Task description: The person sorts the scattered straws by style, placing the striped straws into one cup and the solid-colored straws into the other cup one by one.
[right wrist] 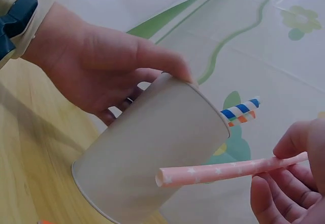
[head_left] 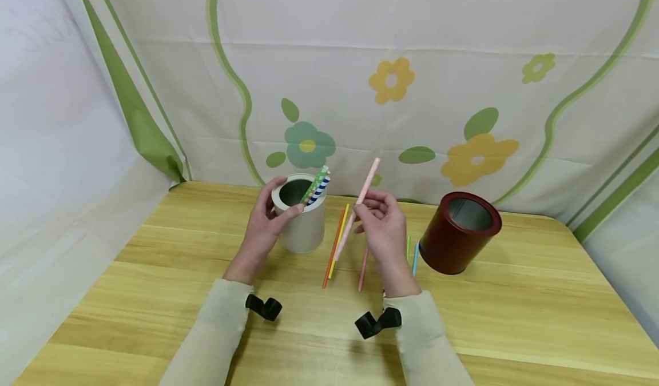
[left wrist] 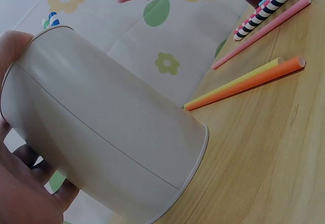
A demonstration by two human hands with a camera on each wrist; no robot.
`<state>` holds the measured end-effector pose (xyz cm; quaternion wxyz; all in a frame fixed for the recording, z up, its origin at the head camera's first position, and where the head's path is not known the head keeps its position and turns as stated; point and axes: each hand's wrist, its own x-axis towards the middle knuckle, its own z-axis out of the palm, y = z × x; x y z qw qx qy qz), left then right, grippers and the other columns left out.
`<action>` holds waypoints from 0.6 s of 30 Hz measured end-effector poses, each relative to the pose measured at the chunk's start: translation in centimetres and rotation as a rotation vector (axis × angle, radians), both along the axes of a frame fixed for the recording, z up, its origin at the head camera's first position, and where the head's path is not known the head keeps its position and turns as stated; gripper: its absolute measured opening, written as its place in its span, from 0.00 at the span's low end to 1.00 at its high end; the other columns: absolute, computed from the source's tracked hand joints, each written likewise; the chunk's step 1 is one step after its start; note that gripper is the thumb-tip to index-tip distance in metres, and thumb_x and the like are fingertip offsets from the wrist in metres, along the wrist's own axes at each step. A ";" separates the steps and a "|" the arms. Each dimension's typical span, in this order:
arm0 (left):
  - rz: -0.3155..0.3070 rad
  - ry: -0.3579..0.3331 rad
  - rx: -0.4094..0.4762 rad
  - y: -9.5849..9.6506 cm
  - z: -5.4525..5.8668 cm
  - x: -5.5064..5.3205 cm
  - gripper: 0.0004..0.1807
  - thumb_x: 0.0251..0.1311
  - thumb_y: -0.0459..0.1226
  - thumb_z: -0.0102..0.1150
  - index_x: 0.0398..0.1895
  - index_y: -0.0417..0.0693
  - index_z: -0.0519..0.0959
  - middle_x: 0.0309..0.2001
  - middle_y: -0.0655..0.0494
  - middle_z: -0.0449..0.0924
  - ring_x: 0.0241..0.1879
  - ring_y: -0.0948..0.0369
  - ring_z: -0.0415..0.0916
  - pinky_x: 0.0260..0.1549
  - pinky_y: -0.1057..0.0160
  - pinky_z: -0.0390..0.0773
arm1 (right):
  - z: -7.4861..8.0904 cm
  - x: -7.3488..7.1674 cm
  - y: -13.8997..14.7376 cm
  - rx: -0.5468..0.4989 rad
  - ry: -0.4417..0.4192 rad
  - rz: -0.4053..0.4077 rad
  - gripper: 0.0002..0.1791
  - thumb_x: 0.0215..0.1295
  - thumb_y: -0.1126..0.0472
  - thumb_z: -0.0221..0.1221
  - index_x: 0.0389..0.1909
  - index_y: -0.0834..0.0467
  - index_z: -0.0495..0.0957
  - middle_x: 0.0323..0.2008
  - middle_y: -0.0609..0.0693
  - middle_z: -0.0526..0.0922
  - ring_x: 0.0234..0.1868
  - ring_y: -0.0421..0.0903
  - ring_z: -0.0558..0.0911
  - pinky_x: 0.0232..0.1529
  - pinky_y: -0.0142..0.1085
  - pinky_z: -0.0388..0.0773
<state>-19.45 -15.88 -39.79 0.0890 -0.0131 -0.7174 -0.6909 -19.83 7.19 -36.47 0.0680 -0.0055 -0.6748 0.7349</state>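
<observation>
My left hand (head_left: 261, 226) grips the rim of a white can (head_left: 302, 233), thumb on the near side and fingers around the far side. The can stands upright on the table. A green patterned paper straw (head_left: 314, 184) and a blue-and-white striped straw (head_left: 320, 189) lean out of its top; an orange-and-white striped one (right wrist: 246, 119) shows beside them in the right wrist view. Right of the can, my right hand (head_left: 385, 226) pinches a pink paper straw with white stars (head_left: 368, 179) between thumb and fingers, held slanted above the table.
A dark red can (head_left: 458, 234) stands at the right. Between the cans lie an orange straw (head_left: 328, 267), a yellow straw (head_left: 346, 210), a pink straw (head_left: 363, 271), a green straw (head_left: 408, 247), a blue straw (head_left: 415, 259) and a black-and-white striped straw (left wrist: 271, 8). A flowered curtain (head_left: 329, 60) hangs behind the table.
</observation>
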 end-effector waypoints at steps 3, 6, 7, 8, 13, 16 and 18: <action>-0.001 -0.001 -0.005 0.0 0.0 0.0 0.39 0.70 0.38 0.69 0.81 0.62 0.64 0.76 0.49 0.67 0.73 0.49 0.65 0.78 0.39 0.61 | 0.2 0.1 0.2 -0.018 0.011 -0.009 0.19 0.70 0.71 0.62 0.61 0.61 0.76 0.47 0.51 0.82 0.34 0.41 0.86 0.31 0.30 0.85; -0.001 0.002 -0.006 0.0 0.0 0.0 0.39 0.70 0.37 0.69 0.81 0.61 0.64 0.76 0.48 0.67 0.73 0.49 0.65 0.78 0.39 0.62 | 0.5 0.3 0.3 -0.033 0.023 -0.018 0.19 0.71 0.71 0.62 0.60 0.61 0.75 0.47 0.52 0.82 0.35 0.41 0.86 0.32 0.30 0.85; -0.001 0.004 -0.006 0.1 0.0 -0.1 0.39 0.69 0.37 0.69 0.81 0.61 0.64 0.76 0.48 0.67 0.73 0.49 0.65 0.77 0.39 0.62 | 0.6 0.3 0.4 -0.038 0.031 -0.022 0.18 0.72 0.71 0.61 0.60 0.61 0.75 0.47 0.52 0.82 0.36 0.41 0.86 0.32 0.30 0.85; 0.000 0.005 -0.007 0.1 0.0 -0.1 0.39 0.69 0.37 0.69 0.81 0.60 0.64 0.76 0.48 0.68 0.72 0.49 0.65 0.77 0.39 0.62 | 0.7 0.4 0.4 -0.044 0.040 -0.025 0.18 0.72 0.71 0.62 0.60 0.61 0.75 0.47 0.52 0.82 0.36 0.41 0.86 0.33 0.30 0.86; 0.006 -0.003 -0.009 0.1 0.0 -0.1 0.40 0.69 0.37 0.69 0.81 0.61 0.64 0.76 0.48 0.68 0.72 0.49 0.66 0.77 0.39 0.62 | 1.1 0.5 0.5 -0.092 0.100 -0.036 0.17 0.72 0.72 0.62 0.59 0.62 0.74 0.45 0.51 0.82 0.37 0.42 0.85 0.33 0.31 0.87; 0.009 -0.006 -0.009 0.0 0.0 -0.1 0.40 0.69 0.37 0.70 0.81 0.61 0.64 0.76 0.48 0.67 0.72 0.49 0.66 0.77 0.39 0.62 | 1.3 0.5 0.5 -0.122 0.137 -0.053 0.17 0.71 0.72 0.63 0.57 0.61 0.74 0.44 0.50 0.82 0.36 0.42 0.86 0.34 0.32 0.88; 0.008 -0.006 -0.010 0.0 0.0 -0.1 0.40 0.68 0.37 0.70 0.81 0.61 0.64 0.76 0.48 0.68 0.72 0.48 0.66 0.77 0.39 0.62 | 1.5 0.5 0.5 -0.143 0.165 -0.069 0.17 0.70 0.73 0.63 0.56 0.61 0.74 0.43 0.50 0.83 0.36 0.42 0.86 0.34 0.32 0.88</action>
